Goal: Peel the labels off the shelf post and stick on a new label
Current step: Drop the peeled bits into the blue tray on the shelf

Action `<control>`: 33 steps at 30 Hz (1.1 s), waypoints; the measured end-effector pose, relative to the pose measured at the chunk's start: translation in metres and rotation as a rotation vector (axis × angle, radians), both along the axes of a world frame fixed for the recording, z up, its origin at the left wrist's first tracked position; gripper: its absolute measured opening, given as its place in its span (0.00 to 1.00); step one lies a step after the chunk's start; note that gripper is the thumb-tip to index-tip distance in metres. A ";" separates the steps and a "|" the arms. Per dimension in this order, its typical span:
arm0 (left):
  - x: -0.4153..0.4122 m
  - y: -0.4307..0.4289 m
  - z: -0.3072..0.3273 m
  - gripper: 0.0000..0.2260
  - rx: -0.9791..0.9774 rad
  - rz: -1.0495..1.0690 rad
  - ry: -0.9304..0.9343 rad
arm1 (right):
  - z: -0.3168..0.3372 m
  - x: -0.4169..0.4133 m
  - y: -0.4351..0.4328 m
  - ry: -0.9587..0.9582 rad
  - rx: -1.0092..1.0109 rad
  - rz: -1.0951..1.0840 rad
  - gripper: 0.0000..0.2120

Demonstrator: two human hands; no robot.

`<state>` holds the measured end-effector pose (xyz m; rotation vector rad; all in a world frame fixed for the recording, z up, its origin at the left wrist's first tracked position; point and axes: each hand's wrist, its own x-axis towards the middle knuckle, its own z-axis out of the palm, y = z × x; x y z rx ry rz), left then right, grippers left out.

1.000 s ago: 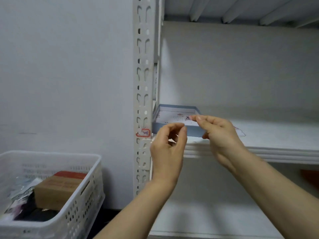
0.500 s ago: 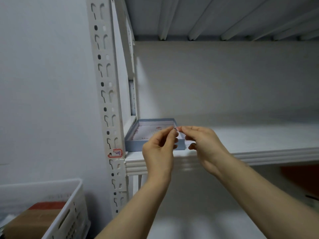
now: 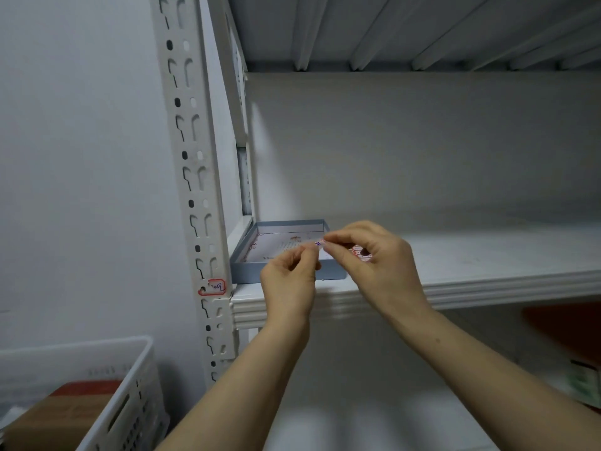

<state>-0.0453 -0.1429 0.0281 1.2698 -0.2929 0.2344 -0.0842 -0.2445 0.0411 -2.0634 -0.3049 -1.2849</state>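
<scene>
A white slotted shelf post [image 3: 195, 177] rises at the left. Low on it sticks a small red-bordered label [image 3: 214, 287] with handwriting. My left hand [image 3: 287, 281] and my right hand [image 3: 374, 265] meet in front of the shelf, both pinching a small white label [image 3: 319, 244] with red edge and blue writing between fingertips. More red-edged label stock [image 3: 359, 252] shows under my right palm. Behind my hands a shallow blue box [image 3: 260, 255] with a label sheet inside lies on the shelf.
The white shelf board [image 3: 487, 275] runs right from the post, with another shelf above. A white plastic basket [image 3: 130, 385] holding a cardboard box [image 3: 55, 418] stands at the lower left. A grey wall lies left of the post.
The view has shifted so the post sits further left. My hands have come together and now both pinch the small label, a little higher than before.
</scene>
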 end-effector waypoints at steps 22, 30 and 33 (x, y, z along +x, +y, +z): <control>-0.010 0.008 0.006 0.03 -0.011 0.126 -0.078 | 0.005 0.004 0.000 0.229 0.262 -0.058 0.04; -0.022 0.004 0.001 0.04 0.009 0.058 -0.116 | 0.001 0.002 0.005 0.166 0.203 -0.051 0.04; -0.021 0.005 0.002 0.04 -0.014 0.016 -0.085 | 0.001 0.002 0.007 0.183 0.140 -0.046 0.05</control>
